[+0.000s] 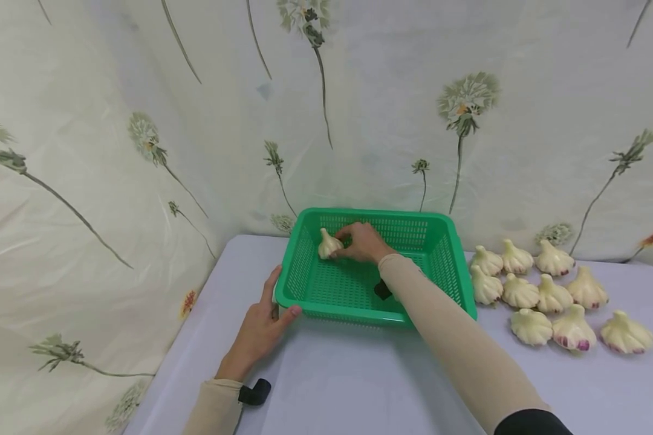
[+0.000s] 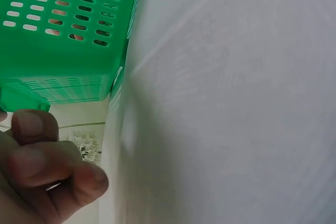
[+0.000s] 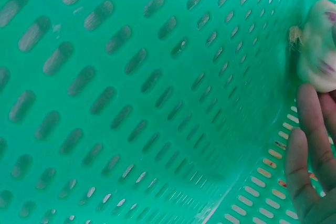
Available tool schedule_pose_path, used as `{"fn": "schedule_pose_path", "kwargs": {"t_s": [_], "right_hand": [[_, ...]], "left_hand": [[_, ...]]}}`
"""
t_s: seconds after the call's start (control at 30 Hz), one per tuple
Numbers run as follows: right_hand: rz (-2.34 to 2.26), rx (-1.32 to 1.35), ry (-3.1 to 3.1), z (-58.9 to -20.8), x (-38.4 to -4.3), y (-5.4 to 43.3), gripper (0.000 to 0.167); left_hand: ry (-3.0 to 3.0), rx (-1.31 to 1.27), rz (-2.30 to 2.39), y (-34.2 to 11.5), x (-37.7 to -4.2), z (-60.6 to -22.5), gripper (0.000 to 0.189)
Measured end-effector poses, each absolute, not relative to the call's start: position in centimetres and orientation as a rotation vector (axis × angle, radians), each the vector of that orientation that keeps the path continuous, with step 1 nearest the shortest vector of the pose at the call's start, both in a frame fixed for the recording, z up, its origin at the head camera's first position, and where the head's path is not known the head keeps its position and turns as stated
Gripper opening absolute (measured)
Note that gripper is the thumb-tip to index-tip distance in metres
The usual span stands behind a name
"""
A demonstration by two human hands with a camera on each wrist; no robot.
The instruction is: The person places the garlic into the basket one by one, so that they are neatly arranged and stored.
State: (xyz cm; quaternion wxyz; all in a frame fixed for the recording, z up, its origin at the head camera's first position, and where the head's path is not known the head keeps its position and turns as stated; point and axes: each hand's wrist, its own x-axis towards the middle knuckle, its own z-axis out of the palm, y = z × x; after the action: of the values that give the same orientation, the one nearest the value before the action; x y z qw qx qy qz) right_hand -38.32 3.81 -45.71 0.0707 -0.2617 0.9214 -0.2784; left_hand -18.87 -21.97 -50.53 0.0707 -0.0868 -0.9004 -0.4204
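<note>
A green plastic basket [image 1: 348, 314] with slotted walls stands on the table by the back wall. Inside it, towards the left, my right hand [image 1: 363, 243] holds a garlic bulb [image 1: 329, 244] between thumb and fingers. The right wrist view shows this garlic bulb [image 3: 317, 51] low against the mesh, fingertips touching it. My left hand [image 1: 258, 332] holds the basket's front left corner, thumb at the front and index finger along the left side. In the left wrist view the other fingers [image 2: 50, 163] are curled below the rim, outside the basket.
Several garlic bulbs [image 1: 554, 295] lie in loose rows on the table [image 1: 359, 374] right of the basket, some with purple patches. A cloth [image 1: 370, 121] printed with dandelions hangs behind and at the left. The table's left edge runs near my left forearm.
</note>
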Motion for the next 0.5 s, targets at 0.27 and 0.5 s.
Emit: {"fn": "schedule_pose_path", "kwargs": {"t_s": [0.27,0.5], "right_hand": [[-0.811,-0.789,2.771,-45.79,-38.2,3.79,0.051],[-0.783,-0.807,2.764,-45.39,-38.11,3.86,0.053]], "left_hand": [[-2.703,-0.27,-1.265,-21.98,-18.81,-50.56,0.091],[-2.702,-0.262,-1.256,-21.91,-18.79,-50.46,0.09]]}}
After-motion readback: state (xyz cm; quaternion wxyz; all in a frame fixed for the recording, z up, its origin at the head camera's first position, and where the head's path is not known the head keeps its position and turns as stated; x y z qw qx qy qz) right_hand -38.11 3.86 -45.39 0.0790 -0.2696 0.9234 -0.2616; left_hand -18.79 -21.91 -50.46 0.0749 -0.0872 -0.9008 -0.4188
